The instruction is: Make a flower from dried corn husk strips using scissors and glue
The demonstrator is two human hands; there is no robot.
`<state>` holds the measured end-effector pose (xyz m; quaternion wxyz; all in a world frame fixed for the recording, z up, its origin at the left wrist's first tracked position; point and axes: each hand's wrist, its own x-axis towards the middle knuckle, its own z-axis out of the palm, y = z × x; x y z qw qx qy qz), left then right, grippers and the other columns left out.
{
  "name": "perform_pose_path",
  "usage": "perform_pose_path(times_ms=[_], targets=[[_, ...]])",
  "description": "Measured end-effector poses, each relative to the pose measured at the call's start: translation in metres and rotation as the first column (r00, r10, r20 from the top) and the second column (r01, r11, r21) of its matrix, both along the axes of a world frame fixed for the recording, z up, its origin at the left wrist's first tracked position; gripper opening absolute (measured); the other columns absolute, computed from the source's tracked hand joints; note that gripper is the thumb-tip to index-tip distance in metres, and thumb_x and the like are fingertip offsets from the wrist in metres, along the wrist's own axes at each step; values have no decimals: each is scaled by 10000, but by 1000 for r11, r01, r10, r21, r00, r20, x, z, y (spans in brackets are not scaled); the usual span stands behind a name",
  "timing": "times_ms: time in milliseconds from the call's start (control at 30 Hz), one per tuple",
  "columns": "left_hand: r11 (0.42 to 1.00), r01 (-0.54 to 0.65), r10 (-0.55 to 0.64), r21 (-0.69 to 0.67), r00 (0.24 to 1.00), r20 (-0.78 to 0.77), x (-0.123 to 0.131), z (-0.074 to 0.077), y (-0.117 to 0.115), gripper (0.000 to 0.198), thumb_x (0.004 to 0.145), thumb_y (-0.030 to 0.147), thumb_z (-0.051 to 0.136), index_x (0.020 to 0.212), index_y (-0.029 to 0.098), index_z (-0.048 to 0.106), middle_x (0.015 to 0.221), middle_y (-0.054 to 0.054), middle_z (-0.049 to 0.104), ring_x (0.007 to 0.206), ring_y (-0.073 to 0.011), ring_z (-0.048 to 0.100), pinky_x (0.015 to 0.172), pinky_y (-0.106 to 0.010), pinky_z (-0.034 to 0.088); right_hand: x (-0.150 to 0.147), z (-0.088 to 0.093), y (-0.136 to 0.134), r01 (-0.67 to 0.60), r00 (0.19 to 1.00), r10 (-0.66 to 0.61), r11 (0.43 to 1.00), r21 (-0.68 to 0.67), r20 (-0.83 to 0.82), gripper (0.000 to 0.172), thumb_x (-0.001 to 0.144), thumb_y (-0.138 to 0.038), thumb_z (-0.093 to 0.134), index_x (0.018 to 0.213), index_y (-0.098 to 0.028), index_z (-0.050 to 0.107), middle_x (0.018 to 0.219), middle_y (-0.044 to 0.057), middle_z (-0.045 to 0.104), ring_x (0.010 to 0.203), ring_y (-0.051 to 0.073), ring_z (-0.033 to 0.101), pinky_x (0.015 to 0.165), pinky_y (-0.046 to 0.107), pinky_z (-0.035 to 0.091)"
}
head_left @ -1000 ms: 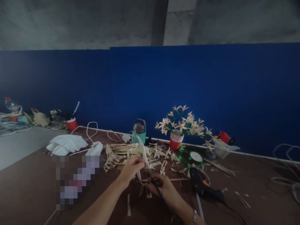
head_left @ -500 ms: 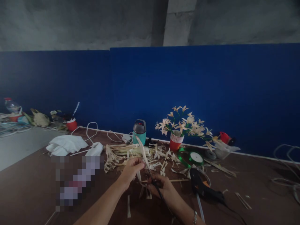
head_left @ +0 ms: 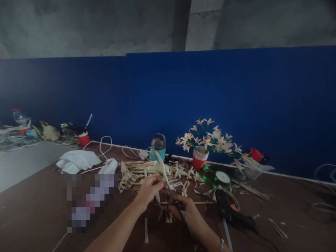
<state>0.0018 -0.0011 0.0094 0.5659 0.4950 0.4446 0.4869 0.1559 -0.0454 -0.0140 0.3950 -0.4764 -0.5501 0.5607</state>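
Note:
My left hand pinches a long pale dried leaf strip that stands up from my fingers. My right hand is closed around dark scissors, whose blades meet the strip just below my left fingers. Both hands hover over the brown table, in front of a heap of dried leaf strips. Cut scraps lie under my hands.
A black glue gun lies right of my right hand, a green ribbon spool behind it. A red cup of pale leaf flowers, a teal jar, white cloth and cables stand by the blue wall.
The view has shifted slightly, so everything sits a little further right. My hands keep the same hold on the strip and scissors.

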Motion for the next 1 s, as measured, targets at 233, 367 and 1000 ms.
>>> perform_pose_path(times_ms=[233,367,1000], targets=[[999,-20,26,43,990,-142,-1,-2,2,156,651,292,614,602,148,648,598,-11,632,604,-143,548,598,-232,379,0,2,0,37,999,-37,999,-8,13,255,602,-350,704,681,-131,601,484,-57,465,441,59,358,420,174,271],[999,-28,31,27,991,-129,0,-4,2,138,633,269,611,639,142,666,619,-18,657,631,-156,572,631,-242,400,3,-4,2,35,998,-37,998,45,46,254,616,-341,702,733,-125,639,548,-26,552,493,91,446,463,185,334],[997,-68,67,-41,997,-35,2,-2,-1,145,591,280,650,531,150,624,528,1,588,561,-135,510,598,-245,357,5,-6,3,24,987,-52,983,181,149,278,659,-366,675,786,-119,676,620,17,623,585,148,538,543,224,411]])
